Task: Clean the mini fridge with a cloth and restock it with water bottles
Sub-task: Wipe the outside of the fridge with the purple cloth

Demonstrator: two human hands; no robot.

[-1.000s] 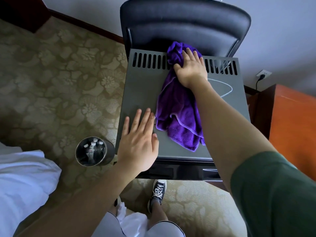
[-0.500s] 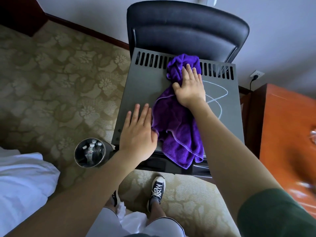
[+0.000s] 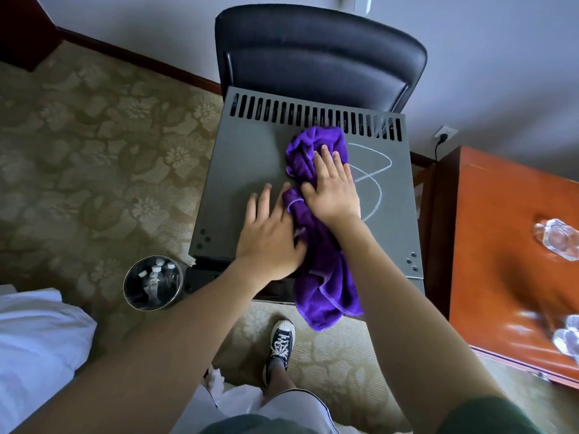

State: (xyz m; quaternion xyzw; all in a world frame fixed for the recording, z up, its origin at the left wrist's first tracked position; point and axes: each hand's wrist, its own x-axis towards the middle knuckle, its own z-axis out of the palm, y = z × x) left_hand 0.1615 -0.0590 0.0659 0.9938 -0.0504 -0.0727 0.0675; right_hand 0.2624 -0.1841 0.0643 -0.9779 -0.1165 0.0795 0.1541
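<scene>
White bedding (image 3: 34,336), far left of the mini fridge (image 3: 250,158) and nearer the viewer; round metal bucket (image 3: 153,282) holding small bottles, on the patterned carpet (image 3: 78,151) just off the fridge's front left corner; left hand (image 3: 269,238), flat on the fridge top near its front edge, fingers straight and spread, grasping nothing, thumb side touching the cloth; purple cloth (image 3: 326,270), bunched on the fridge top right of centre, its lower end hanging over the front edge; right hand (image 3: 333,189), pressing the cloth flat with fingers extended; chalk loops (image 3: 372,180), on the fridge top just right of the cloth; black chair (image 3: 319,57), behind the fridge; orange wooden cabinet (image 3: 501,245), right of the fridge, with blurred clear objects on it.
</scene>
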